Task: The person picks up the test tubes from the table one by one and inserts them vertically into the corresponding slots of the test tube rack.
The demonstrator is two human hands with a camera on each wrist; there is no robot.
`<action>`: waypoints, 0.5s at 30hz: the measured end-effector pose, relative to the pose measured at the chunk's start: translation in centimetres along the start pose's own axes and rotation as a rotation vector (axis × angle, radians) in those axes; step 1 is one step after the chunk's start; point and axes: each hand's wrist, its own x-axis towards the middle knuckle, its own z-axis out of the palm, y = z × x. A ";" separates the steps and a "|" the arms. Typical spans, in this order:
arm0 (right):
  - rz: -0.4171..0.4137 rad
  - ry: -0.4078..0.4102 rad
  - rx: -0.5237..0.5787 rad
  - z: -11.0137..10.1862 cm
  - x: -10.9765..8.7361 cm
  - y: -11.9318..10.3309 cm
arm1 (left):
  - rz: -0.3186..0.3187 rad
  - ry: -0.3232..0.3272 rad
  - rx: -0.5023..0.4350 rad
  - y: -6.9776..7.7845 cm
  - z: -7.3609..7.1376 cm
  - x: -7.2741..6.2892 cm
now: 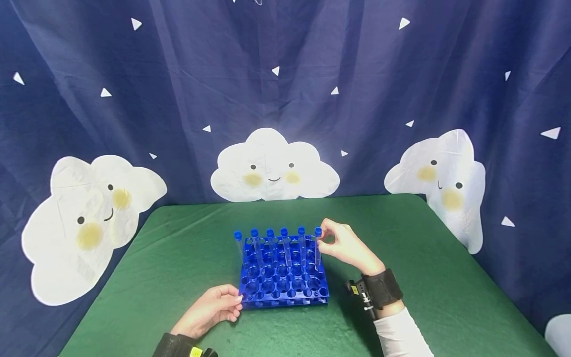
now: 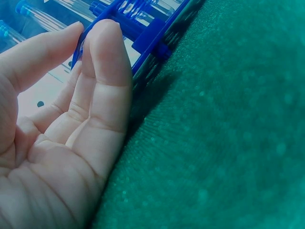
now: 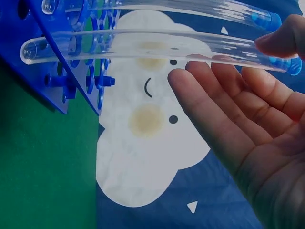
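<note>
A blue test tube rack (image 1: 285, 292) with rows of round holes sits on the green table. Several clear test tubes with blue caps stand in a row along it, leaning slightly; one capped tube (image 1: 257, 248) is near its left end. My left hand (image 1: 213, 308) grips the rack's front left corner, the plate edge (image 2: 80, 45) between thumb and fingers. At the right end, my right hand (image 1: 348, 246) pinches a test tube (image 3: 143, 45) near its blue cap. In the right wrist view, this tube's rounded bottom overlaps the rack plates, and another tube (image 3: 190, 10) lies alongside.
The green table (image 1: 187, 258) extends on all sides of the rack. Behind it hangs a dark blue curtain (image 1: 250, 99) printed with white clouds and triangles. Black straps with small devices, including a right wrist strap (image 1: 382, 288), are worn on both wrists.
</note>
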 end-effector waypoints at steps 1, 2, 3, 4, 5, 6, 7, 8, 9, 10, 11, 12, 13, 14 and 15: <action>-0.005 0.000 -0.008 0.0 0.0 0.0 | -0.001 0.000 -0.001 0.0 0.0 0.0; -0.010 0.000 -0.014 -0.1 -0.1 0.0 | -0.001 0.000 -0.002 0.0 0.0 0.0; -0.014 0.000 -0.020 -0.1 -0.1 -0.1 | 0.000 0.000 -0.002 0.0 0.0 0.0; -0.017 -0.003 -0.023 -0.2 -0.1 -0.1 | 0.000 -0.001 -0.003 -0.1 0.0 0.0; -0.019 -0.008 -0.024 -0.2 -0.1 -0.1 | 0.001 -0.002 -0.004 -0.1 0.0 0.0; -0.019 -0.014 -0.025 -0.3 -0.2 -0.1 | 0.000 -0.004 -0.006 -0.1 -0.1 0.0; -0.021 -0.023 -0.024 -0.3 -0.2 -0.2 | 0.001 -0.005 -0.007 -0.1 -0.1 0.0; -0.020 -0.031 -0.025 -0.4 -0.2 -0.2 | 0.001 -0.006 -0.009 -0.1 -0.1 0.0; -0.022 -0.039 -0.028 -0.5 -0.2 -0.2 | 0.002 -0.008 -0.010 -0.1 -0.1 0.0; -0.025 -0.046 -0.030 -0.6 -0.2 -0.2 | 0.002 -0.008 -0.012 -0.1 -0.1 0.0; -0.028 -0.052 -0.034 -0.6 -0.2 -0.2 | 0.003 -0.009 -0.013 -0.1 -0.1 0.0; -0.032 -0.057 -0.036 -0.7 -0.2 -0.2 | 0.005 -0.009 -0.013 -0.1 -0.1 0.0; -0.035 -0.061 -0.038 -0.8 -0.2 -0.2 | 0.006 -0.008 -0.014 -0.1 -0.2 0.1; -0.038 -0.062 -0.045 -0.8 -0.2 -0.2 | 0.006 -0.008 -0.014 -0.1 -0.2 0.1; -0.040 -0.063 -0.048 -0.8 -0.2 -0.2 | 0.007 -0.007 -0.013 -0.1 -0.2 0.1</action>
